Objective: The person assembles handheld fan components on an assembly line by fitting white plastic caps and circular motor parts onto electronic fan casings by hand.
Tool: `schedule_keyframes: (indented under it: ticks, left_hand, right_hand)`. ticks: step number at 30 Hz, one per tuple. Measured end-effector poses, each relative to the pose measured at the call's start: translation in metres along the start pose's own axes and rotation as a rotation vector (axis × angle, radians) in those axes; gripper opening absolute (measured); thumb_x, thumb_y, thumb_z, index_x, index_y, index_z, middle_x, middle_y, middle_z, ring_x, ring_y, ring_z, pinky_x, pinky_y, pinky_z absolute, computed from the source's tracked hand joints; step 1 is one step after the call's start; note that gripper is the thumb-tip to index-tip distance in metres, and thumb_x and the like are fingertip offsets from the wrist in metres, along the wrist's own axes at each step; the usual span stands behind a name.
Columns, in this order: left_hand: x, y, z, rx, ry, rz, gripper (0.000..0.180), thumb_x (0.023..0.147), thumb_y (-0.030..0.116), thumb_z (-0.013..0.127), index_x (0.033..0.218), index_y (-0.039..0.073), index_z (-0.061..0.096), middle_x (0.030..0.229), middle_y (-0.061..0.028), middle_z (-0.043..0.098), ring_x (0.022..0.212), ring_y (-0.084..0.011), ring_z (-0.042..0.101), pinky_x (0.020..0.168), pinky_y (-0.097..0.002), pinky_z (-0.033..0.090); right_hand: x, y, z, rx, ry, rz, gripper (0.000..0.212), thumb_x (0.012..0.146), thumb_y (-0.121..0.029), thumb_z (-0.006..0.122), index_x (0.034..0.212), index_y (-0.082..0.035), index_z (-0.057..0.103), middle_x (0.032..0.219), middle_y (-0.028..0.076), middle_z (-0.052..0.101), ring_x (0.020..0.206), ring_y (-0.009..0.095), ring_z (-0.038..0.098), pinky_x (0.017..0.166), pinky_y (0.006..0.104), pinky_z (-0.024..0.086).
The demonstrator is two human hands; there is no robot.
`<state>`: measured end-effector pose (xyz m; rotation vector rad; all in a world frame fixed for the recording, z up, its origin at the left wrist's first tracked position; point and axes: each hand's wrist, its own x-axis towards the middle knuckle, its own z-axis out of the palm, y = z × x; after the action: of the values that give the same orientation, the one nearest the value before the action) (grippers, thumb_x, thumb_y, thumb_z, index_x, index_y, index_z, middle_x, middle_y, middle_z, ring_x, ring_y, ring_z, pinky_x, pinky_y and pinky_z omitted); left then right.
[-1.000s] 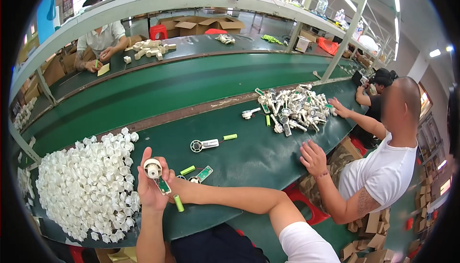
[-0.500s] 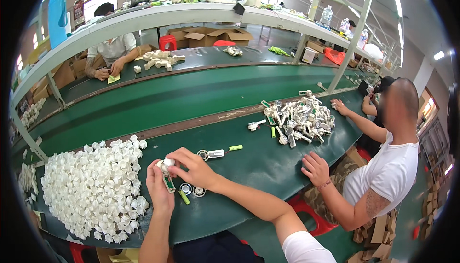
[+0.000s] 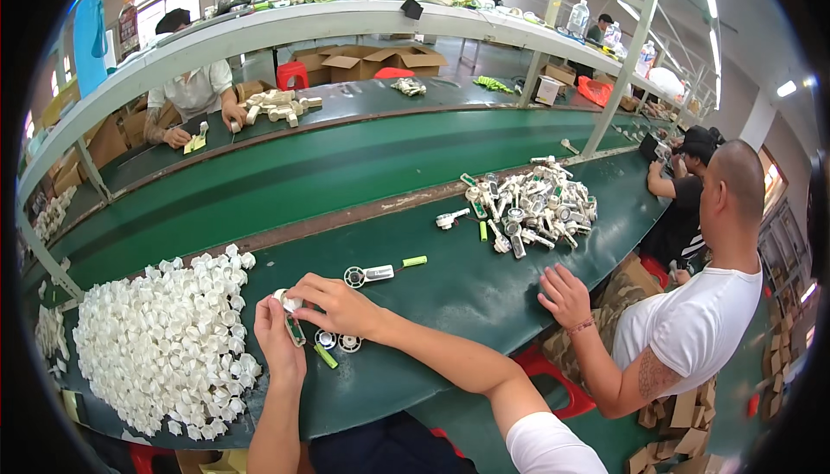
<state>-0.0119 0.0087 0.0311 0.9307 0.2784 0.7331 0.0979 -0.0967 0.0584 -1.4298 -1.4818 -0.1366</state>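
Observation:
Held in my left hand [image 3: 278, 346] is a small white handheld-fan body [image 3: 295, 330] with a green circuit board showing in its handle. My right hand [image 3: 339, 305] bends over its round head, thumb and fingers closed on a white fan blade piece [image 3: 290, 304]; the fingers partly hide it. Just below, a green battery cell [image 3: 326, 356] lies by the handle. Two round fan grilles [image 3: 349, 343] rest beside my hands. Farther off lies a white fan casing [image 3: 370, 274], with another green cell [image 3: 415, 260] by its end.
A large heap of white blade pieces [image 3: 164, 344] covers the table at left. Half-assembled fans [image 3: 545, 206] are piled toward the right. A co-worker in a white shirt [image 3: 692, 327] sits at right, one hand over the table edge. A shelf frame [image 3: 346, 29] spans above the green belt [image 3: 346, 159].
My hands stay together on the fan, the right fingers still at its head. The right-hand co-worker has drawn the farther hand back from the pile. The view has shifted slightly.

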Motion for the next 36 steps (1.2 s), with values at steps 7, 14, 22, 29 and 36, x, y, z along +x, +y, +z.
schedule_keyframes:
  ticks: [7,14,22,29,36]
  left_hand:
    - [0.0,-0.002,-0.008,-0.006,0.035,0.013,0.018,0.102,0.021,0.051,0.098,0.003,0.052,0.096,-0.0045,0.059,0.088,-0.0102,0.058,0.078,-0.0266,0.047]
    - [0.002,-0.006,-0.007,0.077,-0.001,0.028,0.017,0.101,0.019,0.052,0.103,0.001,0.052,0.099,-0.0057,0.06,0.089,-0.0101,0.057,0.081,-0.0269,0.046]
    - [-0.005,0.009,0.0,0.22,-0.052,0.102,0.029,0.095,0.011,0.061,0.119,-0.003,0.052,0.112,-0.0105,0.064,0.102,-0.0148,0.061,0.089,-0.0281,0.048]
    - [-0.007,0.004,0.002,0.164,-0.163,0.108,0.034,0.093,0.013,0.066,0.122,-0.001,0.055,0.119,-0.0053,0.056,0.11,-0.0132,0.054,0.094,-0.0296,0.046]
    - [-0.004,0.002,-0.004,0.262,-0.118,0.203,0.031,0.091,0.015,0.067,0.116,-0.003,0.059,0.116,-0.0033,0.051,0.103,-0.0115,0.052,0.085,-0.0259,0.045]
  right_hand:
    - [0.0,-0.009,0.014,0.161,0.11,0.276,0.028,0.081,-0.011,0.075,0.104,0.0,0.063,0.086,0.009,0.062,0.07,0.018,0.062,0.062,0.0294,0.052]
    - [-0.004,-0.001,0.006,0.126,0.096,0.162,0.03,0.079,-0.01,0.076,0.105,-0.001,0.063,0.085,0.008,0.061,0.066,0.015,0.061,0.057,0.028,0.049]
    - [0.005,-0.003,-0.004,0.171,-0.082,0.171,0.034,0.081,-0.002,0.071,0.114,-0.002,0.063,0.092,0.007,0.064,0.078,0.014,0.066,0.064,0.0271,0.053]
    - [0.003,0.002,0.0,0.591,0.03,0.399,0.039,0.089,0.002,0.062,0.128,0.003,0.055,0.113,0.009,0.051,0.1,0.015,0.059,0.086,0.0298,0.054]
    - [-0.007,0.012,0.019,0.803,0.032,0.462,0.039,0.095,-0.003,0.056,0.132,0.004,0.05,0.114,0.007,0.055,0.109,0.015,0.057,0.096,0.0305,0.047]
